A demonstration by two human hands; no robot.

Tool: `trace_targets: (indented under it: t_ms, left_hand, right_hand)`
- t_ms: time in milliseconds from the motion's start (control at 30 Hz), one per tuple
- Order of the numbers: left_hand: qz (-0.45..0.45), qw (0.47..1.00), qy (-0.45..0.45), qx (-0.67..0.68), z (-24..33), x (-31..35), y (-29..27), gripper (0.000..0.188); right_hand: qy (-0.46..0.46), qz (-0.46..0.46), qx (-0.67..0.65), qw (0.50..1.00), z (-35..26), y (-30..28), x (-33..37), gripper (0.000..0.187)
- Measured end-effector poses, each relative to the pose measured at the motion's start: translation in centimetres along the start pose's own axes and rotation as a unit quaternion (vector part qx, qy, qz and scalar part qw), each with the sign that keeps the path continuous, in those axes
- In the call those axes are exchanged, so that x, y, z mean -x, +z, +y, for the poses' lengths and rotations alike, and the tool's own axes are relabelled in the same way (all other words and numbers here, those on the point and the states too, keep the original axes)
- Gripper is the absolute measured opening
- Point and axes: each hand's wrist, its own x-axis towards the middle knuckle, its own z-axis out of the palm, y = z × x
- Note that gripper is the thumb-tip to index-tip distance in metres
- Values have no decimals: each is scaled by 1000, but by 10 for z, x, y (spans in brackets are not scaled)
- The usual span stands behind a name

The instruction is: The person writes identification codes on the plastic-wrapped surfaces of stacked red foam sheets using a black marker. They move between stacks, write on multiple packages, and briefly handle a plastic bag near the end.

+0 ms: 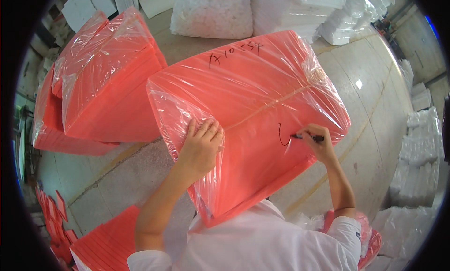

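Though clear, wrinkly plastic wrap (246,93).

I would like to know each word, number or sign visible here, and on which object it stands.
Black handwriting, letters and digits, on the far part of the red wrapped bundle; not copied here.
One black curved stroke, nearer on the same bundle, by the tip of the black marker in the right hand.
A small dark mark on the white right sleeve: too small to read.

The left grip (199,150) rests palm-down; the right grip (322,149) curls, pinching.
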Motion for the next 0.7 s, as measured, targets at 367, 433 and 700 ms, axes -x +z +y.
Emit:
trace_targets:
  t_ms: [367, 433, 700]
  left_hand:
    - [-8, 1000, -7, -4, -2, 0, 3, 45]
    - [-8, 1000, 0, -5, -2, -1, 3, 46]
    - [-30, 999, -7, -25, -9, -2, 8, 46]
  right_hand:
    - [-36, -29, 65, 997, -7, -11, 8, 12]
    - [-37, -79, 66, 994, -2, -13, 12, 12]
    - [-35, 11, 36, 999, 0, -21, 5, 9]
